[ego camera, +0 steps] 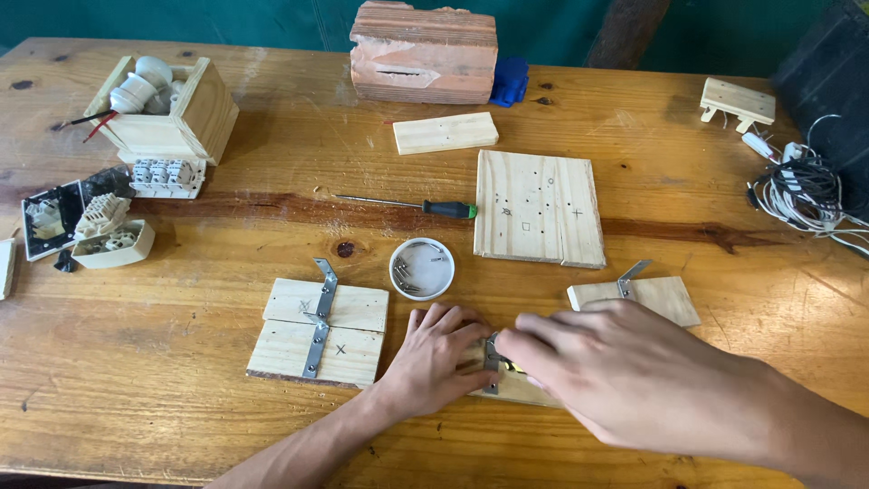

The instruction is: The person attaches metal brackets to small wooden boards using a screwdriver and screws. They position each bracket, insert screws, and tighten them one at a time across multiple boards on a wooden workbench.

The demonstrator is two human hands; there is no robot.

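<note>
**Both hands on a small wood block with a metal bracket, front centre of the table**

Wooden table (136, 362): whole work surface, parts spread across it.

Brick (424, 52) at the far edge, well clear of the hands.

Open wooden box (181, 113) far left, white lamp holders inside.

Square drilled board (539, 206) right of centre, lying flat, pencil marks up.

Two-piece board (319, 331) just left of the hands, a metal strap screwed across its joint.

Wire bundle (801, 186) parked at the right edge.

Right hand (625, 376): fingers drawn together at the metal bracket (491, 355); whether they pinch it or a screw, I cannot tell.

Left hand (439, 353): fingers curled down, together, pressing on the small wood block (516, 388), likely steadying it. The block is mostly hidden under both hands.

Screwdriver (416, 206) lies untouched beyond the dish.

White dish (422, 268) of screws sits just beyond the left hand, within easy reach.
</note>
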